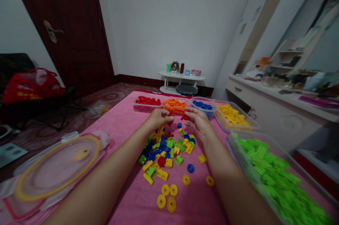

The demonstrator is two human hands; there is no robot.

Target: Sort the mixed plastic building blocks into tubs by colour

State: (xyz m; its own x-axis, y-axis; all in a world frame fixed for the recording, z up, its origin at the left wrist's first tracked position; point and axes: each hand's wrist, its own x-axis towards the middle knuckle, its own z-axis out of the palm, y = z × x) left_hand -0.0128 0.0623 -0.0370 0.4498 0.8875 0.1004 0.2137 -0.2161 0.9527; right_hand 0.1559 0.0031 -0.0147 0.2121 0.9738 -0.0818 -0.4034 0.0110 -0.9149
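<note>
**Five containers of toy bricks by colour, and one red piece in each hand**

The bench (143,205) is covered with a pink cloth and carries five clear containers. The largest, the green-brick box (246,166), is at the right side, well filled. At the left side lie clear lids (60,172), overlapping, so I cannot count them; one has a yellow ring edge. Beyond the bench, a red bag (29,85) bears yellow writing, too blurred to read. In the middle of the bench is a mixed pile (165,151) of blue, green, yellow and red pieces, too many to count.

Behind it stand the yellow-brick box (226,124), the red-brick box (144,108), the blue-brick tub (215,107) and the orange-brick box (176,111).

The left hand (158,119) has its fingers closed on a long red piece (171,116), in front of the orange bricks. The right hand (197,122) pinches a small red piece (184,116) between thumb and fingertip, the other fingers loosely curved.

Nearest to the viewer lie six loose yellow rings (169,206), four of them grouped together, and one blue ring (188,169).
</note>
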